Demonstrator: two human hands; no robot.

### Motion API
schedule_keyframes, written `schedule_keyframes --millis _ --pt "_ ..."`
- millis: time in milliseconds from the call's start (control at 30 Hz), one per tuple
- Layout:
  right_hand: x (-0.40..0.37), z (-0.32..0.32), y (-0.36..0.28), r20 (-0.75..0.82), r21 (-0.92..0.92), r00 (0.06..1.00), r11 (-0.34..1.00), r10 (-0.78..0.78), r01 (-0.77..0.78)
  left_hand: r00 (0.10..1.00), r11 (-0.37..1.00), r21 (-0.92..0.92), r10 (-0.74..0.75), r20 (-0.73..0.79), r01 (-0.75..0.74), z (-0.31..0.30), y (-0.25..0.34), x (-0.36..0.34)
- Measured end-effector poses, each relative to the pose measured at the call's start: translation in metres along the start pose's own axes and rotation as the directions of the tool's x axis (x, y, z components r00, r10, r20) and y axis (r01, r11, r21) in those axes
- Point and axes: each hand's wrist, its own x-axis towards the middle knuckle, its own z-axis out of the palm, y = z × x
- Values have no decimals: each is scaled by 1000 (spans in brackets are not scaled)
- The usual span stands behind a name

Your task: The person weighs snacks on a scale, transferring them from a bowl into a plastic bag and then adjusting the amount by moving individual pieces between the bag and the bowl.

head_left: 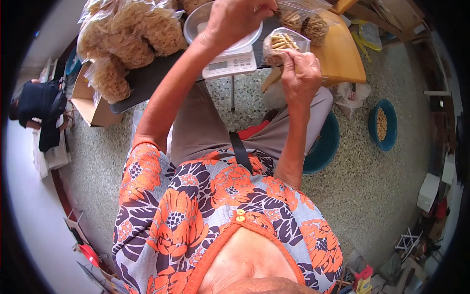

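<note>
Evidently right hand (301, 74) pinched limp bag (270, 54) by near side, sensible hold; sticks (284, 42) seemed light, brittle; left hand (234, 20), couldn't tell.

A brightly lit, speckled floor (362, 196) spreads around the dark table (142, 81), with a pale wall (27, 188) well to the table's left and a wooden seat (346, 63) just to its right.

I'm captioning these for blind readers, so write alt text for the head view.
The right hand holds a clear bag of sticks beside a scale bearing a bowl, partly hidden by the left hand. Stuffed bags crowd the table at left; a teal tub of small pieces sits on the floor at right.
</note>
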Motion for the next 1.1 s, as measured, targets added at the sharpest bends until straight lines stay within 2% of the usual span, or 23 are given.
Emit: schedule_keyframes --millis 67,100,133,167,200,267,333,467,533,633,733,800,867,933,967,1100 --pt "0 1 -1 -8 2 1000 1000 -16 16 988 997 73 -23 156 11 -21 -25 8" --pt "0 1 -3 1 11 1000 1000 4 -4 982 986 165 -52 180 22 -16 -52 5" --pt "0 0 -4 6 18 1000 1000 25 -25 983 985 172 -54 177 24 -14 -72 -2" --pt "0 -1 -6 14 21 999 999 33 -33 958 973 229 -77 275 13 -13 -88 -9" --pt "0 -1 -6 14 25 999 999 33 -34 923 959 282 -106 369 -2 -15 -91 -12" --pt "0 -1 -6 13 30 999 999 38 -38 903 952 306 -158 401 31 -11 -96 -19" --pt "0 -1 -4 16 24 999 999 40 -40 857 902 430 -187 481 -45 3 -104 -28" --pt "0 0 -3 7 22 1000 999 23 -23 847 848 526 -238 476 -57 20 -110 -30" --pt "0 0 -3 11 19 1000 1000 21 -21 864 852 519 -203 460 -76 24 -111 -29" --pt "0 -1 -4 15 16 1000 1000 19 -19 843 816 560 -193 501 -146 22 -106 -26" --pt "0 0 -2 11 20 1000 1000 11 -11 821 867 496 -247 516 -52 14 -104 -26" --pt "-1 2 -1 11 25 1000 1000 6 -6 827 874 477 -194 528 -99 14 -103 -25" --pt "0 3 0 -3 25 1000 1000 -4 4 811 873 485 -248 529 -49 14 -102 -23" --pt "-1 3 0 8 11 1000 1000 1 -1 807 874 477 -213 550 -94 13 -102 -23" --pt "-1 4 0 3 11 1000 1000 -8 8 791 860 505 -260 554 -71 15 -101 -21" --pt "0 3 -2 3 3 1000 1000 -9 9 803 864 503 -291 521 -13 22 -108 -27"
